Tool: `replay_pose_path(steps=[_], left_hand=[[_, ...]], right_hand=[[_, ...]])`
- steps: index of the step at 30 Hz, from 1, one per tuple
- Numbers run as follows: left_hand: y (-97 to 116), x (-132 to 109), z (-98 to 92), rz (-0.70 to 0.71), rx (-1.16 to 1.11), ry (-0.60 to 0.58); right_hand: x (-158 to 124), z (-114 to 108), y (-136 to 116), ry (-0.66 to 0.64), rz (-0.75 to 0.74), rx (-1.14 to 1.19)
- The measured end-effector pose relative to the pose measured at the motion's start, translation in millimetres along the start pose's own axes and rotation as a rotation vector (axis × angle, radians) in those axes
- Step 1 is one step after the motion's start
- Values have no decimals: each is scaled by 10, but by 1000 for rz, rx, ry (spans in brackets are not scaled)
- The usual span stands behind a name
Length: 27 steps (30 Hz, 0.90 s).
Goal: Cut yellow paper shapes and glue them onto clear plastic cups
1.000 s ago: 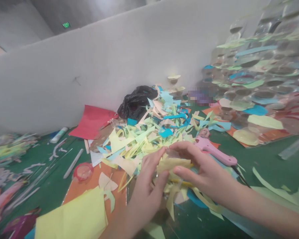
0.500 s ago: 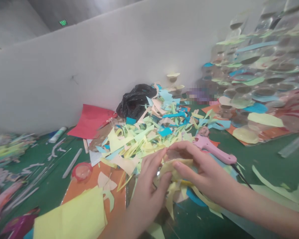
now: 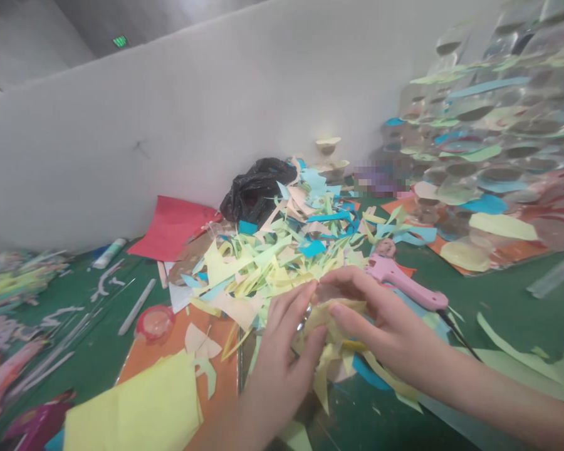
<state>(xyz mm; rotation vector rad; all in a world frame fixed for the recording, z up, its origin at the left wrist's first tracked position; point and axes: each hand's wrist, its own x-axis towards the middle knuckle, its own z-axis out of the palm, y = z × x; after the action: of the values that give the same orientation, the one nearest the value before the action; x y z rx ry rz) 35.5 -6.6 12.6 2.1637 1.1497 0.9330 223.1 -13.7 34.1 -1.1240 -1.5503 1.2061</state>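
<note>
Both my hands close around a clear plastic cup point(image 3: 328, 293) with a pale yellow paper piece point(image 3: 317, 318) at its near side. My left hand point(image 3: 286, 351) curls round it from the left, fingertips at its far edge and thumb on the near side. From the right, my right hand point(image 3: 373, 313) arches its fingers over the top, its thumb pressing on the paper. The fingers cover much of the cup's shape. Just beyond lies a heap of cut paper scraps point(image 3: 267, 254). A pink glue gun point(image 3: 407, 283) rests to the right of my right hand.
Folded yellow paper point(image 3: 136, 401) and a roll of tape point(image 3: 155, 322) lie on the left over orange board. Behind the scraps slumps a black plastic bag point(image 3: 254, 188). Stacked clear cups with paper discs point(image 3: 502, 224) rise at the right. A magenta glue gun point(image 3: 40, 419) sits lower left.
Hardly anything differs. Both hands keep the same grip on the cup and paper, and the whole view shifts by only a few pixels.
</note>
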Motion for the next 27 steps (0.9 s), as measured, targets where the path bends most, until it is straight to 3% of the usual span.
replay_pose_path(steps=[18,27], left_hand=[[31,3,-1,-73,-36,3],[53,137,-39,-434,-364,78]], right_hand=[[13,-20,2,-14,82,-67],[38,-65,-75,-102,164,-126]])
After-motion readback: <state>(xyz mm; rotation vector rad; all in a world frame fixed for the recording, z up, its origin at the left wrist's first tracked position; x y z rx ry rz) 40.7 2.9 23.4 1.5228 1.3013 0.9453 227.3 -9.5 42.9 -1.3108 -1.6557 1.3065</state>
